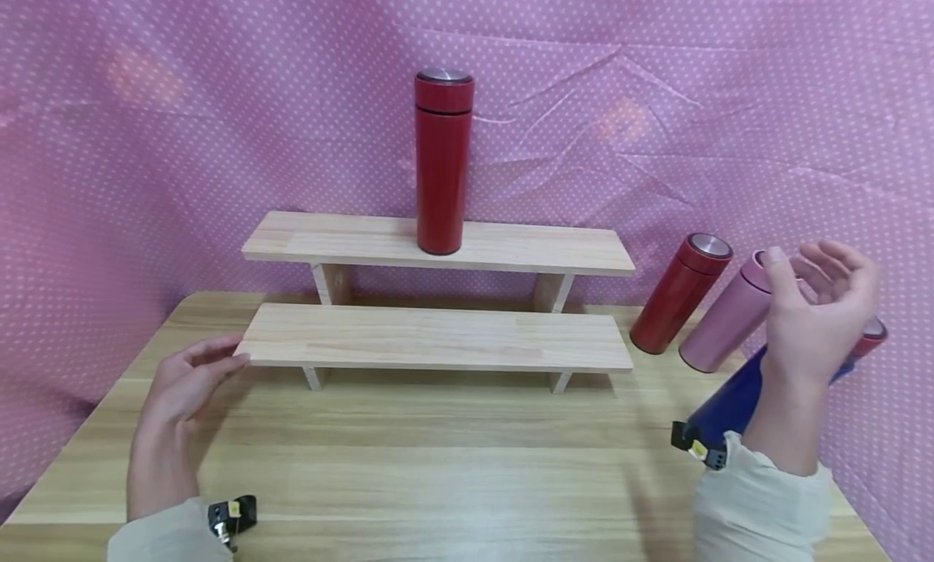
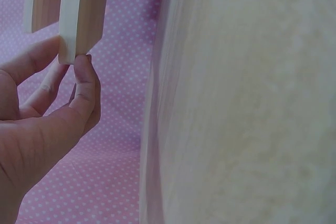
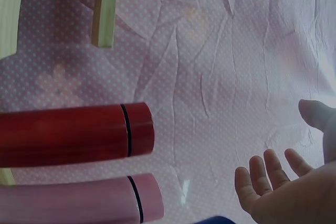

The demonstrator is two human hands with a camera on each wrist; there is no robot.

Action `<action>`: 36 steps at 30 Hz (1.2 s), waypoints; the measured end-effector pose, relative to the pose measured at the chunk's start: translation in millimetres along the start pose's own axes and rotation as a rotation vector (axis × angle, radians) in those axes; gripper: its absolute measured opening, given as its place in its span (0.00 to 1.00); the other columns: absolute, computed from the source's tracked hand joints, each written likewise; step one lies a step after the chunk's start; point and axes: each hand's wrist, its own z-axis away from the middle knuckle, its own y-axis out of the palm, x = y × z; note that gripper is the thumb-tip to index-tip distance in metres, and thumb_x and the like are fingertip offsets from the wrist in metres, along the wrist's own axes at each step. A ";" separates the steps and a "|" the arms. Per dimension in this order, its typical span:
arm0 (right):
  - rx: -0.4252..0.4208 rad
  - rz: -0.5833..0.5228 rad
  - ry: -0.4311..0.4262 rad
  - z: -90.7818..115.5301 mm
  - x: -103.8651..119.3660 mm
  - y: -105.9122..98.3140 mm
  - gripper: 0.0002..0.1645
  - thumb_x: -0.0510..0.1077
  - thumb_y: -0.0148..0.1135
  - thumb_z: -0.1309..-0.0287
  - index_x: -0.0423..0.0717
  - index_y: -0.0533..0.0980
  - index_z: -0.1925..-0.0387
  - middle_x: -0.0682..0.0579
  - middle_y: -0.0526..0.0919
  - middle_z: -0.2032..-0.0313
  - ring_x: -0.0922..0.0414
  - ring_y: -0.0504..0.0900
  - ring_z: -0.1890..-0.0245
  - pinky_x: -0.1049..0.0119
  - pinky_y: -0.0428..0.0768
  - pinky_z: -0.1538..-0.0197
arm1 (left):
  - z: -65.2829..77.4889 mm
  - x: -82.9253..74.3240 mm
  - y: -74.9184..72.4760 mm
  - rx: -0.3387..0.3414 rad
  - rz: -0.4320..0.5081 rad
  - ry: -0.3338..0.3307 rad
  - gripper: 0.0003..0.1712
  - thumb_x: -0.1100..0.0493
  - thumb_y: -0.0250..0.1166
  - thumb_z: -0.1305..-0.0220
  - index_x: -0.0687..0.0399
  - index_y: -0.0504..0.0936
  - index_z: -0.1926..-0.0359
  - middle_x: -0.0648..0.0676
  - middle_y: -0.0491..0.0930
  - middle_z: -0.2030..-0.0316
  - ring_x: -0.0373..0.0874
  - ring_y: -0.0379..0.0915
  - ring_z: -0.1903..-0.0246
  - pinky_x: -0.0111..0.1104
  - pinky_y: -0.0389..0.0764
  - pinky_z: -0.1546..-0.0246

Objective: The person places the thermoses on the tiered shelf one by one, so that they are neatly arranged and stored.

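A two-tier wooden shelf stands on the table. My left hand pinches the left end of its lower board between thumb and fingers. One red thermos bottle stands upright on the upper board. Over at the right, my right hand is raised with nothing in it, its fingers loosely bent. Near it, a red thermos and a pink thermos stand on the table. A blue thermos and another red thermos are partly hidden by the right hand and arm.
The wooden table reaches toward me in front of the shelf. A pink dotted cloth hangs behind and at both sides. Each wrist carries a small strapped device, one on the left, one on the right.
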 end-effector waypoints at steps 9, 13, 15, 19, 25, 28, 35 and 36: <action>-0.130 0.038 -0.028 0.1 15.6 -18.7 0.24 0.27 0.75 0.58 0.43 0.79 0.56 0.47 0.82 0.58 0.58 0.78 0.58 0.74 0.77 0.54 | -1.6 -0.2 1.2 0.046 0.169 0.011 0.27 0.60 0.75 0.38 0.52 0.79 0.38 0.41 0.74 0.51 0.30 0.76 0.57 0.19 0.80 0.51; -0.153 0.071 0.045 -0.9 22.6 -28.4 0.25 0.28 0.75 0.55 0.45 0.78 0.54 0.50 0.81 0.55 0.60 0.77 0.54 0.75 0.76 0.47 | -0.5 -0.2 2.1 0.037 0.175 0.000 0.28 0.60 0.75 0.39 0.53 0.79 0.39 0.42 0.74 0.51 0.31 0.76 0.57 0.19 0.80 0.51; -0.174 0.099 0.088 -1.8 25.1 -35.8 0.25 0.29 0.75 0.53 0.47 0.79 0.53 0.52 0.81 0.53 0.61 0.76 0.53 0.77 0.75 0.45 | -0.3 -0.1 2.6 0.033 0.163 0.000 0.27 0.59 0.75 0.38 0.52 0.80 0.39 0.41 0.74 0.51 0.30 0.76 0.57 0.19 0.81 0.52; -0.212 0.143 0.165 -3.8 25.6 -50.6 0.25 0.31 0.75 0.51 0.50 0.79 0.52 0.55 0.80 0.51 0.63 0.74 0.51 0.83 0.72 0.46 | -0.2 0.1 2.1 0.027 0.155 0.000 0.23 0.60 0.75 0.38 0.49 0.82 0.42 0.40 0.75 0.53 0.29 0.76 0.58 0.18 0.81 0.53; -0.244 0.072 0.240 -7.6 17.7 -66.0 0.24 0.32 0.78 0.52 0.48 0.79 0.53 0.55 0.79 0.52 0.63 0.77 0.53 0.84 0.75 0.51 | -0.4 0.2 1.4 0.003 0.167 -0.004 0.18 0.61 0.74 0.37 0.46 0.85 0.47 0.38 0.77 0.56 0.29 0.76 0.59 0.18 0.81 0.55; -0.258 0.017 0.256 -7.5 12.0 -72.8 0.23 0.31 0.79 0.53 0.47 0.79 0.56 0.53 0.79 0.53 0.62 0.78 0.54 0.84 0.78 0.54 | -0.8 0.0 2.0 0.001 0.157 -0.007 0.18 0.61 0.73 0.37 0.47 0.85 0.46 0.38 0.77 0.56 0.29 0.76 0.59 0.18 0.81 0.55; -0.272 -0.098 0.281 -3.2 -0.4 -83.5 0.24 0.26 0.78 0.56 0.43 0.77 0.58 0.49 0.81 0.55 0.58 0.79 0.57 0.81 0.81 0.58 | -1.1 -1.3 2.6 0.003 0.167 -0.009 0.19 0.61 0.74 0.38 0.47 0.85 0.46 0.38 0.77 0.56 0.30 0.76 0.59 0.18 0.81 0.55; -0.272 -0.119 0.290 -2.8 -1.8 -84.6 0.25 0.26 0.78 0.56 0.43 0.77 0.58 0.49 0.81 0.55 0.58 0.79 0.57 0.81 0.81 0.59 | -0.9 -1.5 2.4 0.005 0.170 -0.013 0.19 0.61 0.74 0.38 0.47 0.85 0.46 0.39 0.77 0.56 0.30 0.76 0.59 0.18 0.81 0.55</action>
